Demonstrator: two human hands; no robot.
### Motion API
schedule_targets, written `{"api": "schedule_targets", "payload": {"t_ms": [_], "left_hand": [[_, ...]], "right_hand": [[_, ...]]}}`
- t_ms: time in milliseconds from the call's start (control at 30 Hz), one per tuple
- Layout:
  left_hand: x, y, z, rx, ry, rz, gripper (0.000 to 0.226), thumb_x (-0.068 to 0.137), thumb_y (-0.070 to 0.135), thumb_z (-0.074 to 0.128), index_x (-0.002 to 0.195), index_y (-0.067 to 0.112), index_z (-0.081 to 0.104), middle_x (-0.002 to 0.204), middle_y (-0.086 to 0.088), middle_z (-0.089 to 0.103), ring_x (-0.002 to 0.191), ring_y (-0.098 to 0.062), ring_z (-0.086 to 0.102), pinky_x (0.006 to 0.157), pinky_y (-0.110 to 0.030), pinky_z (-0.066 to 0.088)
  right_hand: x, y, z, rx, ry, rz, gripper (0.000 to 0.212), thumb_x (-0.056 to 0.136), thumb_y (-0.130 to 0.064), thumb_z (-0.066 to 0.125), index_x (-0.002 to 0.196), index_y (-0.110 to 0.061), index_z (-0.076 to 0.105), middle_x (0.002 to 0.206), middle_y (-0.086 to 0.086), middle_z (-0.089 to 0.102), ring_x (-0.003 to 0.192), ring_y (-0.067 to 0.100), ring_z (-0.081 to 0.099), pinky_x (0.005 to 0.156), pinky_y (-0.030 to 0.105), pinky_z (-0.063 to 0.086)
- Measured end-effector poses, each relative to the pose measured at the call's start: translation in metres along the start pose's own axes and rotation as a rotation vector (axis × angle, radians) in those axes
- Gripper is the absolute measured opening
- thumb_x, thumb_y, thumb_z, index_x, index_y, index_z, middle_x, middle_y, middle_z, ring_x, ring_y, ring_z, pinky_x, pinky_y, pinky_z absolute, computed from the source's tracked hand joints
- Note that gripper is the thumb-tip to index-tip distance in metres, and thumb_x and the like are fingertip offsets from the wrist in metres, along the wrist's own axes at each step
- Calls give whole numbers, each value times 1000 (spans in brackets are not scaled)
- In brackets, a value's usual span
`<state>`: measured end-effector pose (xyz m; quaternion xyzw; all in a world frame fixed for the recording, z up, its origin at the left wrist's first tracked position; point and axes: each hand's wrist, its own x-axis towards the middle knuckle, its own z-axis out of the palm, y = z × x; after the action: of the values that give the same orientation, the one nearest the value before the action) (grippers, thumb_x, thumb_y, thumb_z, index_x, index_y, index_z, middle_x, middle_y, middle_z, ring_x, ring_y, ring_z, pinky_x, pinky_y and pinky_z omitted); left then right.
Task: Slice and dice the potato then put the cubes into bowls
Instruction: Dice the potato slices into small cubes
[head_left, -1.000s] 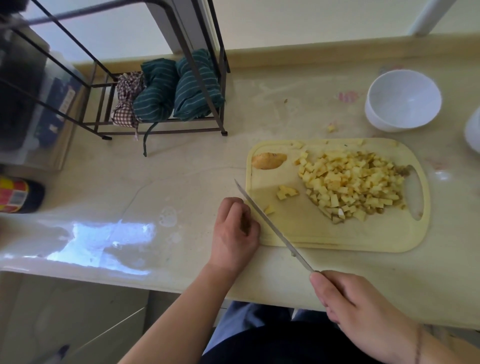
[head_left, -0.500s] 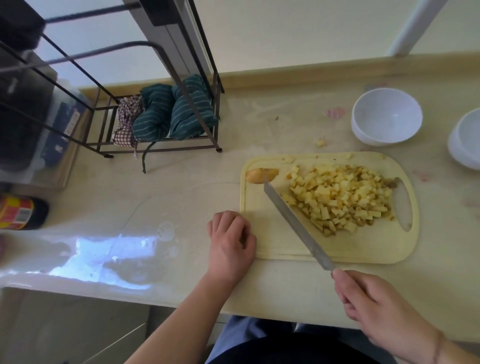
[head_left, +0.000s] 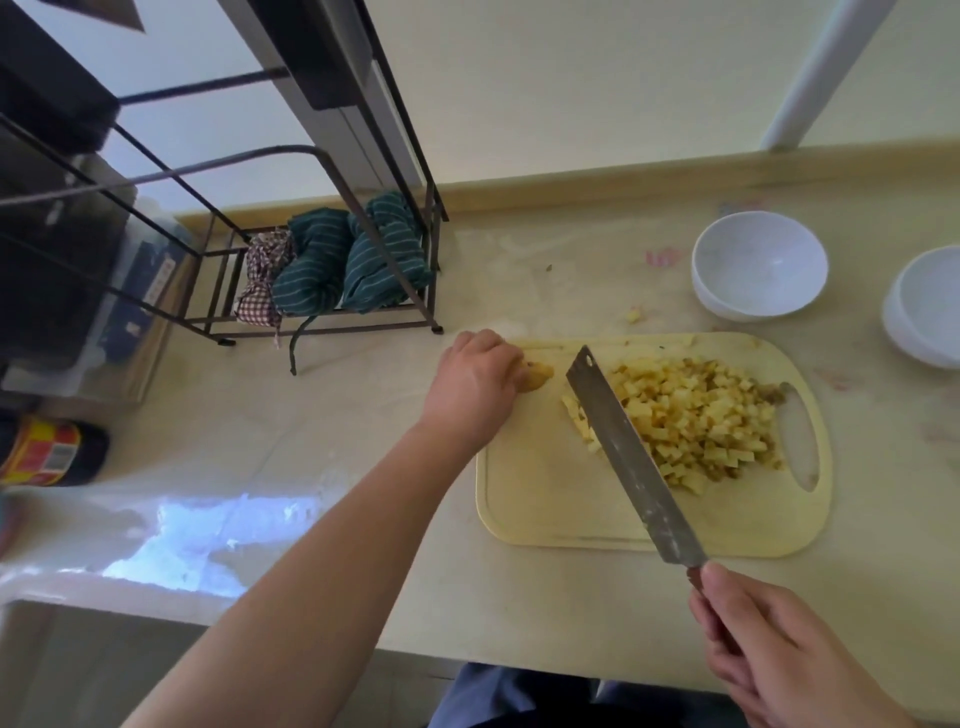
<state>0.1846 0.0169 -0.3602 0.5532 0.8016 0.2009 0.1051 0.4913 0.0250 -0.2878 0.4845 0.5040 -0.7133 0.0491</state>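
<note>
gripping potato end (head_left: 537, 375), left hand (head_left: 475, 384); right hand (head_left: 779, 654) clutching knife (head_left: 631, 457) beside cubes (head_left: 696, 421).

Head view — steeply down, close

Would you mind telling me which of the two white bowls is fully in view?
The white bowl just beyond the cutting board's far right corner shows its whole rim; the other bowl, further right, is cut off by the picture's edge.
</note>
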Motion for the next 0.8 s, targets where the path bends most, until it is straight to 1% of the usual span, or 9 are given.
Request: {"api": "schedule_targets", "payload": {"t_ms": [67,133,233,300,400,533,633,700,800], "left_hand": [[4,-2,-2,19,2,79,45,96,37,50,84,1,74,77,-14,62,69,-34,58,66,-44,53],[5,0,-6,49,-47,127,49,96,37,44,82,0,72,73,-13,57,64,-33,56,61,-40,50],[10,8,-11,108,-165,97,27,100,19,52,96,0,71,84,-7,51,79,-33,57,71,-43,48],[11,11,-9,78,-163,18,16,101,10,56,106,4,70,93,-3,51,88,-27,55,78,-38,48],[8,14,-7,63,-130,-66,18,101,6,53,108,5,70,99,-5,55,91,-24,54,78,-35,47],[2,14,-5,142,-133,-17,19,103,7,52,112,6,68,104,-9,59,94,-27,55,77,-36,47],[-1,12,-6,195,-121,31,20,100,3,56,117,5,66,108,-11,60,94,-30,58,69,-38,50],[-3,14,-8,222,-152,73,32,96,-2,58,127,5,61,114,-12,60,95,-30,59,66,-36,49],[-3,19,-11,241,-184,93,48,93,-4,56,139,7,48,116,-14,59,96,-32,59,70,-43,55]], "right_hand": [[-1,0,-1,11,-11,-1,72,63,-76,51,66,-5,41,54,10,26,42,16,22,39,21,20],[-2,1,-1,6,-12,-13,76,60,-81,54,65,-6,42,53,10,27,40,16,23,39,20,20],[-4,1,2,5,6,-33,87,50,-91,56,64,-7,42,52,9,29,40,15,24,38,20,21],[-5,2,4,4,9,-40,87,49,-91,56,64,-7,43,52,9,29,41,15,24,38,20,22],[-7,2,6,8,3,-41,83,51,-90,56,63,-8,45,51,9,30,39,15,26,37,19,23],[-11,2,7,8,-3,-46,68,61,-77,52,61,-10,46,50,9,32,38,15,27,38,19,23],[-11,5,8,34,-5,-42,66,75,-72,47,64,-7,46,51,10,31,39,16,26,38,20,22],[-10,7,9,48,-13,-20,64,85,-65,40,68,-3,45,53,12,30,41,16,26,39,21,21],[-9,8,11,58,-58,13,50,83,-51,45,70,-4,45,55,13,28,43,16,24,40,22,19]]}}
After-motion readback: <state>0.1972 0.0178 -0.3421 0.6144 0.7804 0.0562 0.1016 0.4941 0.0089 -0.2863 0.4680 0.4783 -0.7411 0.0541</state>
